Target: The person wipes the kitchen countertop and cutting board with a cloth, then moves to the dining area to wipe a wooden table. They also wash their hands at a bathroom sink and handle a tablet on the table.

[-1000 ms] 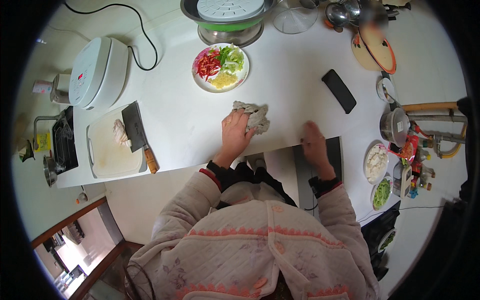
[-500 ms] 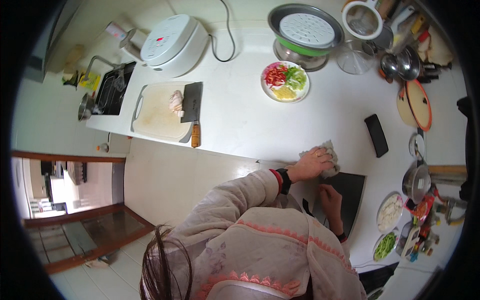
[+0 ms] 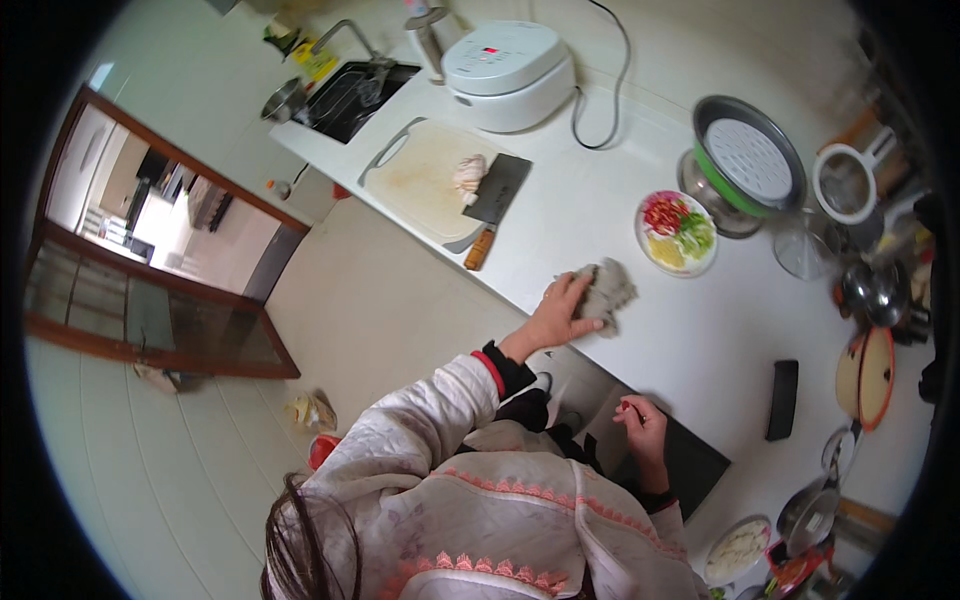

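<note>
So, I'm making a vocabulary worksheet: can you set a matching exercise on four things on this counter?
1. crumpled grey cloth
2. wooden-handled metal cleaver
3. rounded white rice cooker
4. round white pink-patterned plate

A. lid closed
B. holds chopped red, green and yellow food
C. touched by the person's left hand
D. lying beside a pale lump of food

Pairs: 1-C; 2-D; 3-A; 4-B

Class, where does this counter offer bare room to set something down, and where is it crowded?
Bare counter shows between the cleaver and the plate of chopped food, and between the gray cloth touched by the left hand and the black phone. Crowded: the right side, with white-rimmed strainer, metal utensils and cream pot close together.
</note>
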Demonstrator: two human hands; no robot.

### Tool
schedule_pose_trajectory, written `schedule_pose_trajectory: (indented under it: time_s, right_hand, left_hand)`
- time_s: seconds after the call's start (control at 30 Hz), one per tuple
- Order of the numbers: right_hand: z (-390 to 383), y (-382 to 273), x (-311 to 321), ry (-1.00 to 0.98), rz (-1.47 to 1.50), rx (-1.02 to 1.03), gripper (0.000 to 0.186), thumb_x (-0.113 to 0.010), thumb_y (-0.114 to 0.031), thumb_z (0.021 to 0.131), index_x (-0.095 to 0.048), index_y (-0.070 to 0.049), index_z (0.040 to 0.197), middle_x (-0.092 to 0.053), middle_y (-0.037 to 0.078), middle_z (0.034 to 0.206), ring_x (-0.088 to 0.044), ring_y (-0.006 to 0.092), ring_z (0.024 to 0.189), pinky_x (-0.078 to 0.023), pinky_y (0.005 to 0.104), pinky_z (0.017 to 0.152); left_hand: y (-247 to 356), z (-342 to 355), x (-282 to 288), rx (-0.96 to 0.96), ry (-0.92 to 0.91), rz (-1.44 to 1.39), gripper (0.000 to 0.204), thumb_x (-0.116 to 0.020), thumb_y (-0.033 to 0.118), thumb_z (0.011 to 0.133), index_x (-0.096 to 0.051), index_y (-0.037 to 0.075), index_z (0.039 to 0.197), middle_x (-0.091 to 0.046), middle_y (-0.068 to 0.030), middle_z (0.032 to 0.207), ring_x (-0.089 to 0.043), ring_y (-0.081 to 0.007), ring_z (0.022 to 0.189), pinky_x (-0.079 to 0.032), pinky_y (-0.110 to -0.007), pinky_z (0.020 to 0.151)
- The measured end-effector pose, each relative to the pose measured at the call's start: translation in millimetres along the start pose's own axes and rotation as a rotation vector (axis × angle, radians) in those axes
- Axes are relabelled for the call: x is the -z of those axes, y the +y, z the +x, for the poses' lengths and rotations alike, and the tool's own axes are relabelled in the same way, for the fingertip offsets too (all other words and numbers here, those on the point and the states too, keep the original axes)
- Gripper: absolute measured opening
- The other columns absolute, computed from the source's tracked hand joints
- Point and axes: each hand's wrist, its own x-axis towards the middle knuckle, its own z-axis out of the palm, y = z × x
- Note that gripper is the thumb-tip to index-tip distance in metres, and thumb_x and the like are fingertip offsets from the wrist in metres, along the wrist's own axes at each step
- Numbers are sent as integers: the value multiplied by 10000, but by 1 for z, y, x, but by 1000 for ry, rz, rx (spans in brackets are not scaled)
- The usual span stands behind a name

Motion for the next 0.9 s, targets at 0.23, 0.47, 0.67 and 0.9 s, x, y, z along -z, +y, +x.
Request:
schedule_pose_trajectory:
  time_s: [0.23,0.47,0.67,0.9]
  right_hand:
    - [51,-42,-71,-103,-78,70,308,-650,-108,914,-477,-7,679,-431,-21,552,-371,44,544,-310,255,485]
    - [79,-86,-222,-257,-138,207,395,-653,-137,920,-437,-9,614,-389,-28,549,-338,41,551,-276,253,483]
    - [110,-105,-381,-492,-204,270,319,-589,-151,951,-526,-48,656,-454,-47,550,-396,32,468,-295,215,434]
    - [148,-136,-557,-744,-285,184,159,-572,-135,968,-588,-31,850,-495,-34,576,-463,28,491,-345,198,450]
  left_hand:
    - [-1,-102,91,240,189,-140,359,-583,262,954,-540,-36,757,-548,-199,823,-528,-303,713,-423,-429,642]
    - [-86,-228,209,582,581,-556,491,-481,344,1017,-469,8,659,-365,-78,545,-363,-167,512,-355,-364,503]
    - [-158,-326,304,591,690,-346,282,-526,267,989,-557,27,845,-527,-132,595,-512,-299,540,-409,-396,532]
    - [-249,-424,371,850,684,-384,324,-576,230,966,-483,14,744,-443,-70,586,-391,-171,540,-368,-338,531]
